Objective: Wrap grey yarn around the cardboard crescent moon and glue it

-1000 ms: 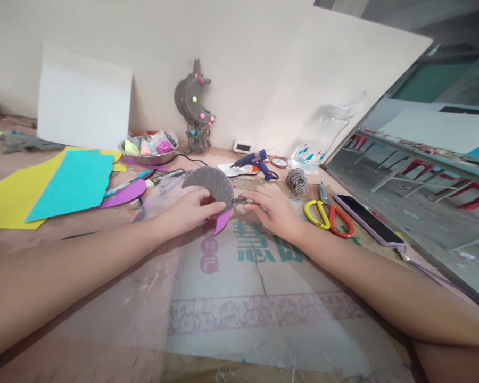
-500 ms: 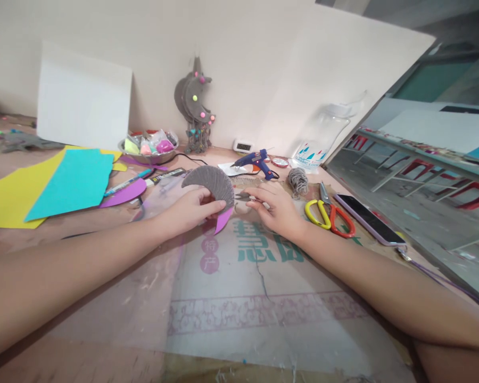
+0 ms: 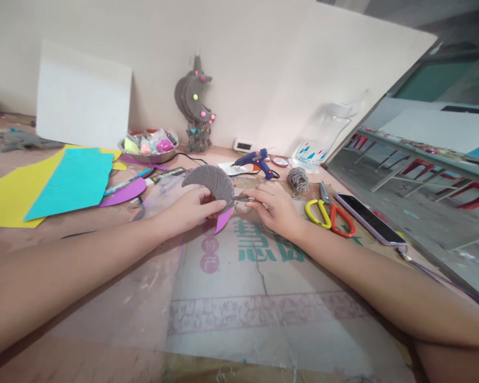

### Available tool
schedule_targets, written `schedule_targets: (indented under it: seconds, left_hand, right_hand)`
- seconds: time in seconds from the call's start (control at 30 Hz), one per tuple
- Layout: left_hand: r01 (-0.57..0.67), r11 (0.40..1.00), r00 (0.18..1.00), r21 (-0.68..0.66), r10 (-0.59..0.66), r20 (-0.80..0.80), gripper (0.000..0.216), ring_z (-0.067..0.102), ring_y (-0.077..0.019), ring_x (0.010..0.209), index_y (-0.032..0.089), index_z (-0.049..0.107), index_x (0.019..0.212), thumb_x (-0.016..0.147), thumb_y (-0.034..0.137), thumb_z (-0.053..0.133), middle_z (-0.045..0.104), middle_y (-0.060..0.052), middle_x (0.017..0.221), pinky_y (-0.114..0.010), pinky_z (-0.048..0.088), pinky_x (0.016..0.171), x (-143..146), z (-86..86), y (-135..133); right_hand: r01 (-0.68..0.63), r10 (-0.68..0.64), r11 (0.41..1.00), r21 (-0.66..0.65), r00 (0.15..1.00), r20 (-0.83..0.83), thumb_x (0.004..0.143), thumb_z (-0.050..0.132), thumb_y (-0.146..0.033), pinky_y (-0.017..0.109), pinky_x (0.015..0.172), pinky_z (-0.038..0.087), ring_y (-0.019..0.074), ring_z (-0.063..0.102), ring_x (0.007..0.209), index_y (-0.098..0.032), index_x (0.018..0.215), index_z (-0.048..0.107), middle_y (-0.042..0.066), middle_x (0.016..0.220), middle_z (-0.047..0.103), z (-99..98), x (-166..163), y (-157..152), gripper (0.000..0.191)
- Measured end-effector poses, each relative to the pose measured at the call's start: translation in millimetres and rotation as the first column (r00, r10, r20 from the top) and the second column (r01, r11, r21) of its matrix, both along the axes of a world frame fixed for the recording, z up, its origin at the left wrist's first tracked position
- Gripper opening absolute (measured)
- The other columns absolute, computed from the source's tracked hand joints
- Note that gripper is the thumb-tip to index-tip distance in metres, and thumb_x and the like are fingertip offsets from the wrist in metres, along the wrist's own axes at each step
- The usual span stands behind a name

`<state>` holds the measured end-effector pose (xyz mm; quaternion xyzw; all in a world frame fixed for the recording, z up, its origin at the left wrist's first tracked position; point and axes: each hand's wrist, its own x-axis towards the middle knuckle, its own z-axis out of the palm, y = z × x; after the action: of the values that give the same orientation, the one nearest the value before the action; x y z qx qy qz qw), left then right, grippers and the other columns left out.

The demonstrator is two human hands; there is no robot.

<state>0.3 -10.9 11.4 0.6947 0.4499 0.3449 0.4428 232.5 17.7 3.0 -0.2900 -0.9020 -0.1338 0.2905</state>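
Note:
My left hand (image 3: 197, 208) grips a crescent moon (image 3: 213, 181) wrapped in grey yarn, thumb on its face. The moon's lower tip is bare purple. In my right hand (image 3: 277, 207) is a pair of small thread snips (image 3: 243, 198), pinched between thumb and fingers. Their blades point left and reach the moon's right edge; they look closed together. Whether a strand of yarn lies between the blades is too small to tell. A ball of grey yarn (image 3: 298, 182) rests just beyond my right hand.
Scissors (image 3: 330, 213) and a phone (image 3: 369, 218) lie to the right. Behind are a glue gun (image 3: 257, 161), a small clock (image 3: 243, 145), a clear jug (image 3: 317, 138) and a decorated moon ornament (image 3: 195, 101). Leftward sit a bowl (image 3: 149, 158) and coloured sheets (image 3: 72, 183). A plastic sheet (image 3: 223, 330) covers the table.
The snips' blades, apart before, have come together at the moon's edge. Both hands and the moon have stayed nearly in place.

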Motion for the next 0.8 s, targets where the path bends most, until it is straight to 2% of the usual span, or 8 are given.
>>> schedule_targets:
  seconds: [0.17,0.37,0.63,0.8]
  left_hand:
    - [-0.027,0.998,0.997,0.065,0.032,-0.073,0.028,0.052,-0.0110,0.055,0.015,0.055,0.062,0.079,0.037,0.056,0.056,0.001,0.062,-0.022,0.040,0.049,-0.1,3.3,-0.7]
    - [-0.038,0.994,0.995,0.106,0.048,-0.086,0.031,0.051,-0.0106,0.055,0.015,0.055,0.059,0.080,0.038,0.056,0.055,0.001,0.060,-0.021,0.039,0.049,-0.2,2.0,0.3]
    - [-0.044,0.993,0.992,0.105,0.056,-0.110,0.030,0.053,-0.0114,0.055,0.016,0.055,0.059,0.080,0.037,0.056,0.056,0.000,0.060,-0.021,0.041,0.048,-0.3,3.3,1.0]
    - [-0.007,1.000,1.000,0.018,0.008,-0.030,0.028,0.054,-0.0114,0.053,0.017,0.053,0.063,0.081,0.038,0.056,0.057,0.000,0.060,-0.021,0.043,0.047,0.5,1.5,-1.0]
  right_hand:
    - [-0.010,0.010,1.000,0.005,1.000,0.000,0.093,0.048,-0.025,0.034,0.076,0.038,0.0187,0.053,0.080,-0.015,0.107,0.063,0.006,0.084,0.064,0.2,-0.6,-0.1,0.023]
    - [-0.025,0.026,1.000,0.019,0.998,-0.053,0.091,0.052,-0.027,0.034,0.076,0.040,0.0191,0.055,0.081,-0.016,0.107,0.063,0.007,0.086,0.065,-0.5,-0.1,0.4,0.022]
    - [-0.007,0.007,1.000,0.012,1.000,-0.027,0.092,0.051,-0.027,0.034,0.076,0.039,0.0194,0.056,0.083,-0.016,0.109,0.062,0.007,0.088,0.065,-0.3,0.0,0.4,0.023]
    - [-0.004,0.004,1.000,0.013,1.000,0.001,0.092,0.050,-0.028,0.034,0.076,0.039,0.0198,0.055,0.084,-0.016,0.109,0.062,0.007,0.089,0.065,-0.5,0.1,0.7,0.024]
